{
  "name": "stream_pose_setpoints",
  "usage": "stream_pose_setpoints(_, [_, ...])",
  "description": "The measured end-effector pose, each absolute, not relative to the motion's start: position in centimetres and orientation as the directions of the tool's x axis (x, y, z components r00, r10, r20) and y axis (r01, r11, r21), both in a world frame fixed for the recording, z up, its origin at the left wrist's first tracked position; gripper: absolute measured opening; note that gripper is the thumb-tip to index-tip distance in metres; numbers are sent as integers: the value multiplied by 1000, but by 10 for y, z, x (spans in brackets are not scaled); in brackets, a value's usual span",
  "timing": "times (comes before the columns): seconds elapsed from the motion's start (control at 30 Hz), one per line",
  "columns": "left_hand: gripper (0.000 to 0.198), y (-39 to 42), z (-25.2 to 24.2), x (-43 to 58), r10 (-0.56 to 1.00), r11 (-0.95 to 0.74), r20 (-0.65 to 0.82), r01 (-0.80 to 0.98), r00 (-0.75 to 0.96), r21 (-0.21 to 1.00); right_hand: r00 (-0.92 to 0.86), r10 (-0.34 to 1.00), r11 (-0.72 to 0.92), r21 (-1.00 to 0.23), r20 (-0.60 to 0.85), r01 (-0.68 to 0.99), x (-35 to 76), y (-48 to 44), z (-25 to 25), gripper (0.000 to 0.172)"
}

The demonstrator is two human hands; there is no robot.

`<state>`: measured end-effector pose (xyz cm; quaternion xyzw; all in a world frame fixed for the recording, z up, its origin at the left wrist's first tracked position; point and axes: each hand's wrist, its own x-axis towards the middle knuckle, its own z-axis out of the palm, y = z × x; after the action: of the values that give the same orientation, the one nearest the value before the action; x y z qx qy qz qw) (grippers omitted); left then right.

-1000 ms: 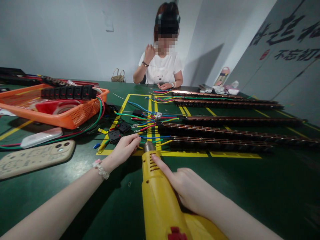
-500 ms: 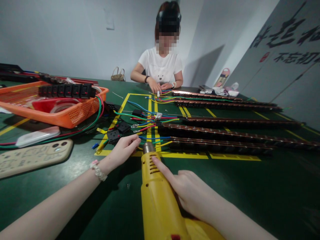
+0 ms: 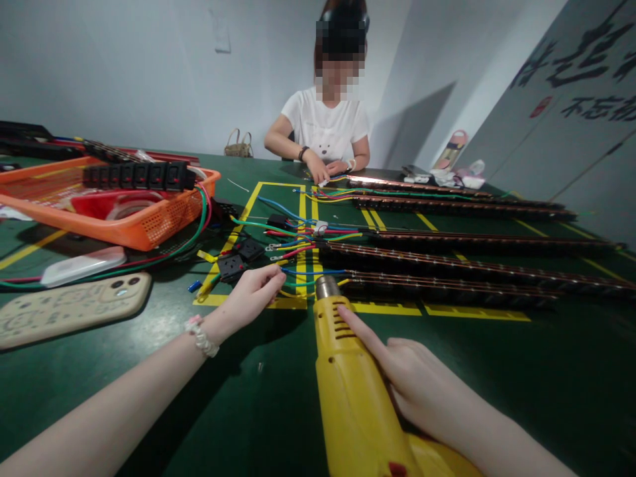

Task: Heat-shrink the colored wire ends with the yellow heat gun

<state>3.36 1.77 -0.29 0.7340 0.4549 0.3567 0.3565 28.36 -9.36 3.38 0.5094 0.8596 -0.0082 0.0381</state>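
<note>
My right hand (image 3: 412, 381) is wrapped round a yellow heat gun (image 3: 352, 391), index finger stretched along its barrel. The metal nozzle (image 3: 326, 286) points at the coloured wire ends (image 3: 303, 271) of a long black strip (image 3: 447, 286). My left hand (image 3: 251, 295) is closed in a pinch on those wires just left of the nozzle. Black sockets (image 3: 231, 266) lie beside that hand.
An orange basket (image 3: 149, 228) holding a black socket strip sits at the left, with a phone (image 3: 69, 308) in a beige case in front of it. More long strips (image 3: 462, 238) run to the right. A person in a white shirt (image 3: 328, 129) works across the green table.
The heat gun and my right hand have moved to the right, so the nozzle now sits nearer the strip's end. The person opposite has lowered a raised hand to the table.
</note>
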Motion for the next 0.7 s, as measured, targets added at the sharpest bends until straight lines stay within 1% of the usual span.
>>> stream_pose_setpoints(0.17, [40,15,1,35,919,-358,244,398,309,845,-478,875,480,11,-72,877,284,-94,33,90])
stream_pose_setpoints(0.27, [41,13,4,36,925,-355,258,389,281,850,-475,877,477,6,-78,879,284,-94,33,87])
stream_pose_setpoints(0.47, [44,13,6,37,960,-280,256,464,114,841,-473,878,475,16,-78,880,283,-94,33,86])
stream_pose_setpoints(0.63, [49,14,6,37,962,-270,257,466,93,842,-534,845,534,34,-25,845,271,-91,33,89])
stream_pose_setpoints(0.7, [51,14,7,37,964,-263,247,449,94,854,-556,831,556,61,-18,829,264,-89,34,90])
